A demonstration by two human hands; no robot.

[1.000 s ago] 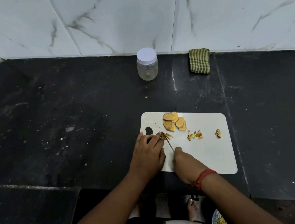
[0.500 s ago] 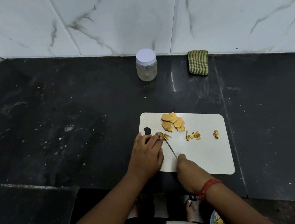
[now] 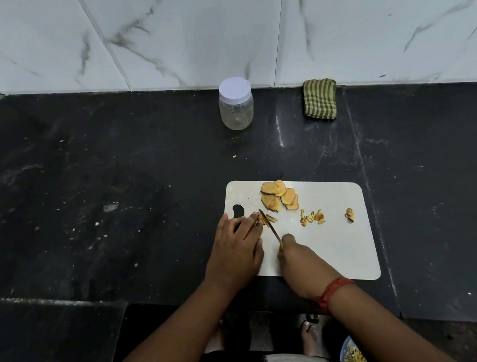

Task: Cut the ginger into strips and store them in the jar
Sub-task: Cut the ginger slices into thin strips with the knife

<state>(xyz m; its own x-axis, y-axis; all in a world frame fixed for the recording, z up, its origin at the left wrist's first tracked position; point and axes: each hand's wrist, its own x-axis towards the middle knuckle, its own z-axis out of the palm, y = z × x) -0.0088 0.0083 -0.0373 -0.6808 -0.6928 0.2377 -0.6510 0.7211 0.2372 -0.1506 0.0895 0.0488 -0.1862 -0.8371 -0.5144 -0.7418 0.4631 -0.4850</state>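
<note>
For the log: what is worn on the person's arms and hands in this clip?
Both forearms are bare, with no sleeves or gloves showing. The right hand has a red thread band wound around its wrist. The left hand and its wrist carry nothing visible: no ring, watch or bangle.

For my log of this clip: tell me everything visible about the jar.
The jar is small, clear and looks like plastic, with a white screw lid closed on top. It looks empty. It stands upright on the black counter near the marble wall, left of the striped cloth, well beyond the cutting board. Nothing touches it.
</note>
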